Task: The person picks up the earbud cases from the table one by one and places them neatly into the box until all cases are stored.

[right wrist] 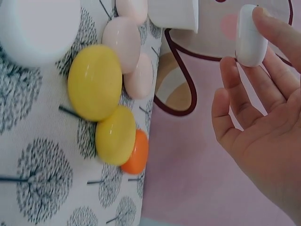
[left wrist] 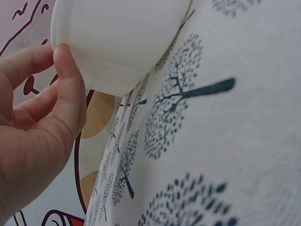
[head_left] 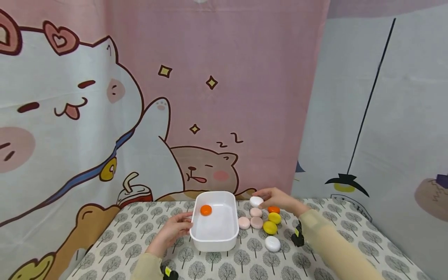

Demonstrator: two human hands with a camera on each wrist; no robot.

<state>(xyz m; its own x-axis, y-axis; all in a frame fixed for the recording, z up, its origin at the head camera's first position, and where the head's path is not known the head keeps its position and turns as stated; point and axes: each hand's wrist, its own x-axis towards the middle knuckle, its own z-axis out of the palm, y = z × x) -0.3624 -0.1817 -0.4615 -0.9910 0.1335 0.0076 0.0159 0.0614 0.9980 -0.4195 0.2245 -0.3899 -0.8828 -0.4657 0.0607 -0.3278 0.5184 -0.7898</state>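
Observation:
My left hand (head_left: 172,230) holds the near-left side of a white plastic box (head_left: 214,245), thumb and index finger at its edge in the left wrist view. Inside the box lies an orange rounded disc (head_left: 205,210), toward the far left corner. To the right of the box, my right hand (head_left: 281,201) pinches a white rounded disc (right wrist: 250,37) between thumb and fingers. In the right wrist view that disc stands on edge in the fingers, raised above the table. Below it on the cloth is a cluster with several pale pink discs (head_left: 256,223).
Two yellow discs (head_left: 270,228) and another orange disc (head_left: 274,209) lie right of the pink ones. A second white disc (head_left: 272,244) sits nearer the front. The tree-print cloth (head_left: 196,268) covers the table, and a cartoon curtain (head_left: 245,77) hangs behind.

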